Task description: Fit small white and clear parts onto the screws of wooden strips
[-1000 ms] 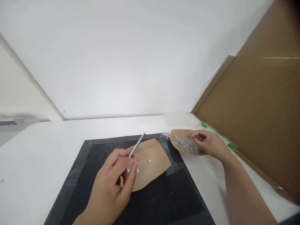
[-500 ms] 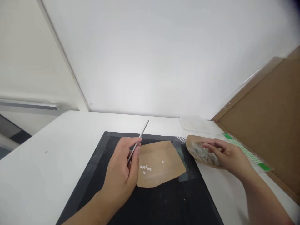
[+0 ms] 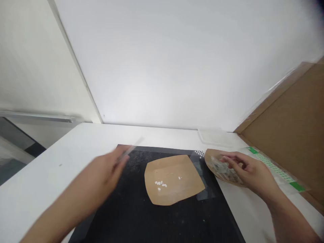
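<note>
My left hand (image 3: 108, 170), smeared by motion, is closed around a thin silver tool (image 3: 131, 148) that looks like tweezers and points up to the right. It is over the left part of a black mat (image 3: 129, 216). On the mat lies a piece of brown paper (image 3: 174, 168) with several small white bits (image 3: 160, 184) on it. My right hand (image 3: 246, 168) is closed in a pinch over a pile of clear plastic pieces (image 3: 225, 170), which rests on a second brown paper (image 3: 209, 156). What its fingertips hold, if anything, is too small to tell.
A clear sheet with green-and-white strips (image 3: 275, 167) lies on the white table (image 3: 83, 145) to the right. A translucent tray (image 3: 215, 136) sits at the back. A brown cardboard panel (image 3: 286, 118) stands on the right, and a white wall (image 3: 164, 67) rises behind.
My left hand has moved left with the thin silver tool, off the brown paper, which now shows whole. My right hand stays pinched at the plastic pieces. The view has shifted slightly.
</note>
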`<state>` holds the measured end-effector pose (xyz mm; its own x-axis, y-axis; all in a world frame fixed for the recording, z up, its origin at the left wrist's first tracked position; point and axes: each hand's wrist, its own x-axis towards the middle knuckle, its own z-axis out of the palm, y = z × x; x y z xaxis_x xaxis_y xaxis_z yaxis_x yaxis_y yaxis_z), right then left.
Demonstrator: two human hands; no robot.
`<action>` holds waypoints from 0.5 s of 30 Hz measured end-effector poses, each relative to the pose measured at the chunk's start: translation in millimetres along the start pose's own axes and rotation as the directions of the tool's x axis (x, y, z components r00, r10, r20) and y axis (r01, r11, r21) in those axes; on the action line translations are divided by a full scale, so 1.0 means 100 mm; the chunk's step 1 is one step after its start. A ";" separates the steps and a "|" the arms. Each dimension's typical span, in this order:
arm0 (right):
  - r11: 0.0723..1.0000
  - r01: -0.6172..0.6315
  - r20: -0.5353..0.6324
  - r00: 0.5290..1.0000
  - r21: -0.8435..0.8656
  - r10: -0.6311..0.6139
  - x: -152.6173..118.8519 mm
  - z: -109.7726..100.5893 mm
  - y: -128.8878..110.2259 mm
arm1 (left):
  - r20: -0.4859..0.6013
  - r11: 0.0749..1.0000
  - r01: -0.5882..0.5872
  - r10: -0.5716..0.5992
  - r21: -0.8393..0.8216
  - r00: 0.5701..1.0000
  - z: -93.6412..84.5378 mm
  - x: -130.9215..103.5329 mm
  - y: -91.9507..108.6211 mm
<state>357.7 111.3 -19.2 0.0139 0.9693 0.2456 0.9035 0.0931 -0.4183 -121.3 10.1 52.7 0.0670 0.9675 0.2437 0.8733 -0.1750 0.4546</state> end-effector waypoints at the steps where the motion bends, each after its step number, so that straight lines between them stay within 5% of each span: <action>1: 1.000 0.012 0.000 1.000 -0.006 -0.012 0.00 0.00 0.00 | 0.089 0.998 -0.056 0.059 -0.033 0.994 0.09 0.02 0.04; 7: 0.998 0.065 -0.010 0.998 -0.022 -0.065 -0.02 0.00 -0.01 | -0.007 0.996 -0.090 0.090 0.014 0.996 0.42 0.30 0.20; 15: 0.992 0.127 0.035 0.991 0.023 -0.127 -0.01 0.09 -0.09 | -0.171 0.979 -0.192 0.200 0.060 0.965 0.87 0.30 0.03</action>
<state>346.0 111.2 -24.1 -0.1162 0.9568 0.2665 0.8879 0.2203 -0.4039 -75.1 54.5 -13.5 0.1568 0.8673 0.4725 0.8713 -0.3467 0.3473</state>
